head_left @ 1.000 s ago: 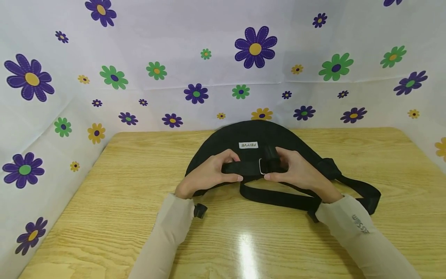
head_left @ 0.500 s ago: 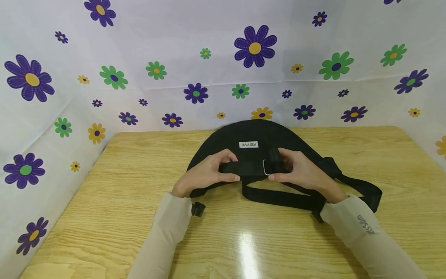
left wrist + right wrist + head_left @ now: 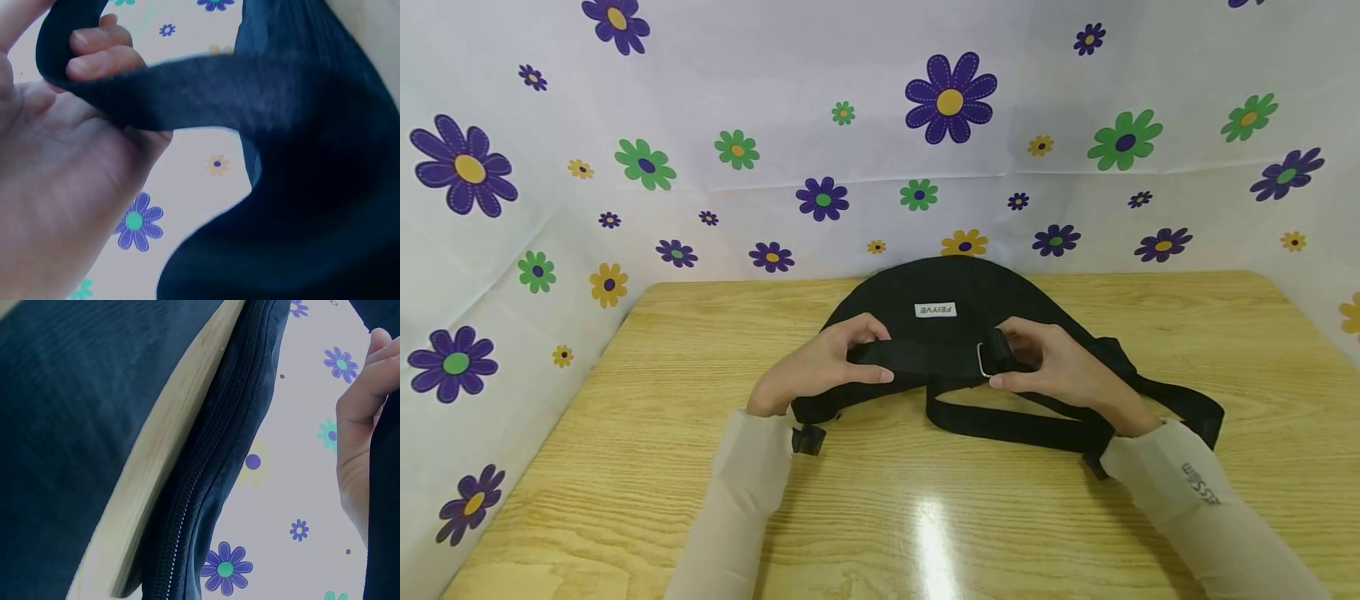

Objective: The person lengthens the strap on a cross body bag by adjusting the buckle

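Observation:
A black crescent-shaped bag with a white FEIYVE label lies on the table, upside down to me. My left hand pinches its wide black strap between thumb and fingers. In the left wrist view the strap loops around the fingers of that hand. My right hand grips the strap's folded part beside a metal adjuster ring. The strap runs straight between the hands, across the bag's front. The right wrist view shows the bag's zipper, with the right hand at the edge.
A black plastic clip sticks out at the bag's left end. More strap loops over the wooden table at the right, near another black end piece. A white flower-printed cloth stands behind and at the sides.
My left hand has moved left with the strap, and my right hand slightly right with the ring, so more strap shows between them. The clip at the bag's left end has shifted left.

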A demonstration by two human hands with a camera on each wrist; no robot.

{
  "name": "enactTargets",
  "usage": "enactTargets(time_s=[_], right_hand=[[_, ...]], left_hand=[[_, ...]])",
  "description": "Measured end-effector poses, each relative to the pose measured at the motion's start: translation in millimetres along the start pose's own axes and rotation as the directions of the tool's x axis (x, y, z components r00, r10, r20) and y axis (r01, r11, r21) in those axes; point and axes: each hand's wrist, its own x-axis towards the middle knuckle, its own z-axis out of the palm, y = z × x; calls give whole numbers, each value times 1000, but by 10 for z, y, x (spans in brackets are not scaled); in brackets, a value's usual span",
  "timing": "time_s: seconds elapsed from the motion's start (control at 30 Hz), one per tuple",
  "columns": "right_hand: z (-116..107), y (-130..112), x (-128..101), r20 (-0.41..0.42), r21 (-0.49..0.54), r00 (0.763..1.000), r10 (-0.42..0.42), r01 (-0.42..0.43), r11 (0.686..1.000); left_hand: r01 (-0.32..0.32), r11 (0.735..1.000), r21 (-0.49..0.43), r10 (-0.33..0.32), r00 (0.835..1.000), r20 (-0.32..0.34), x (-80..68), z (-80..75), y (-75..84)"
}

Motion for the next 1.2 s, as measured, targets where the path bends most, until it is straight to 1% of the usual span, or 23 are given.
enactTargets(time_s=[0.07,0.2,0.47,0.77,0.9,0.97,1.03,1.2], right_hand=[[-4,1,-5,3,4,1000,-6,6,1000],[-7,9,-14,14,-1,1000,-10,10,1000],[-10,40,-23,23,-29,1000,-4,5,1000],[-21,38,-20,18,-76,999,-29,31,997],[-28,44,-27,19,-84,999,-35,37,996],[-35,56,-37,17,-88,999,-43,45,995],[-44,71,-53,8,-89,998,-57,57,994],[-59,98,-93,-2,-85,996,-93,92,992]], left_hand=[[10,1000,-23,-10,1000,4,-20,-28,-17],[22,999,-37,-21,1000,13,-57,-68,-41],[56,997,-61,-54,998,25,-96,-118,-31],[50,996,-76,-48,998,29,-107,-158,-57],[61,996,-71,-59,998,30,-134,-178,-63],[68,995,-68,-66,997,25,-152,-196,-66],[80,995,-64,-79,997,6,-174,-221,-72],[79,995,-63,-82,996,-39,-210,-269,-89]])
